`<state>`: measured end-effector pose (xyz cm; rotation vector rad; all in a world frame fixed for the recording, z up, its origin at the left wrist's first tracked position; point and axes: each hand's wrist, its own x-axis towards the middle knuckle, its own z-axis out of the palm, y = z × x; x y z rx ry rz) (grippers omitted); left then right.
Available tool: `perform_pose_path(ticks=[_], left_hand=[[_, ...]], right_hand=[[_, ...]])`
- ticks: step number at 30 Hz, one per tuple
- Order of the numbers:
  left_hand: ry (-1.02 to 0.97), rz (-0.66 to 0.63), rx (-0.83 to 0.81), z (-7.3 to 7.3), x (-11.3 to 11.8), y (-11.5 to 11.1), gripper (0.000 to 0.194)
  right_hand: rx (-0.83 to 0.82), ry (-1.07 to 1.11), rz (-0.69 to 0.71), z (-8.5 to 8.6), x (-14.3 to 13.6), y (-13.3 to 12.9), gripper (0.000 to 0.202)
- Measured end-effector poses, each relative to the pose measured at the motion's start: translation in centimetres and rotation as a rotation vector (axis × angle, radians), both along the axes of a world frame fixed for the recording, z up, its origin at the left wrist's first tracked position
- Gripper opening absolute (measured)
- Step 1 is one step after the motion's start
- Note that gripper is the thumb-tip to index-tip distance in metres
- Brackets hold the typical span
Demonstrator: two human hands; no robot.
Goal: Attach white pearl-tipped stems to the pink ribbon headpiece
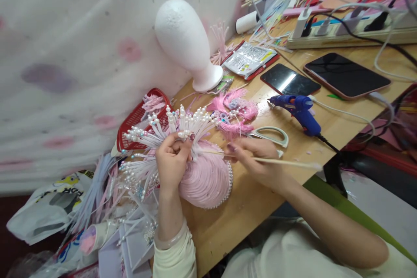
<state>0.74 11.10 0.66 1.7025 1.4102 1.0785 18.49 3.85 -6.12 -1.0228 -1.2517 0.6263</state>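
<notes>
A pink, dome-shaped headpiece (pixel 206 178) lies tilted on the table, edged with a string of pearls. A fan of white stems tipped with pearl beads (pixel 189 119) rises from its far side. My left hand (pixel 171 158) is closed at the base of this fan, its fingers pinching among the beaded stems; exactly which piece they grip is hidden. From the right, my right hand (pixel 256 160) grips a thin pale stick (pixel 286 163) between thumb and fingers. The stick's left end points at the spot by my left fingertips, and whether it touches is unclear.
A white foam head (pixel 184 37) stands behind. Scissors (pixel 272 134), pink tasselled ornaments (pixel 236 110) and a blue glue gun (pixel 298 110) lie close to my right hand. Two phones and a power strip (pixel 345 30) with cables are farther right. A red basket (pixel 130 128) is at left.
</notes>
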Motion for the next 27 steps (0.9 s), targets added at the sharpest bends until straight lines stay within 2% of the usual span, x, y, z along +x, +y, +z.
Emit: perform_pose_path(ticks=[2,4,10,15,18,23,27], left_hand=[[0.009,-0.003,0.001,0.0,0.1,0.0,0.027],[0.015,0.0,-0.002,0.1,0.2,0.0,0.026],[0.024,-0.003,-0.006,0.2,0.1,-0.2,0.021],[0.032,-0.007,0.001,0.1,0.0,-0.1,0.02],[0.036,0.008,0.007,0.0,0.0,-0.1,0.021],[0.019,0.015,0.002,0.0,0.0,-0.2,0.02],[0.021,0.012,0.011,0.0,0.1,-0.2,0.019]], right_hand=[[-0.008,0.167,-0.106,0.1,0.0,-0.3,0.04],[-0.002,0.223,-0.15,0.3,-0.2,-0.4,0.043],[-0.006,-0.084,-0.047,0.9,-1.6,0.2,0.036],[0.173,-0.375,0.142,0.5,-1.2,0.9,0.028],[0.224,-0.386,0.155,0.4,-0.7,0.9,0.023],[0.192,-0.252,0.051,0.7,-0.6,0.1,0.019],[0.139,-0.247,0.108,0.5,-1.2,0.1,0.021]])
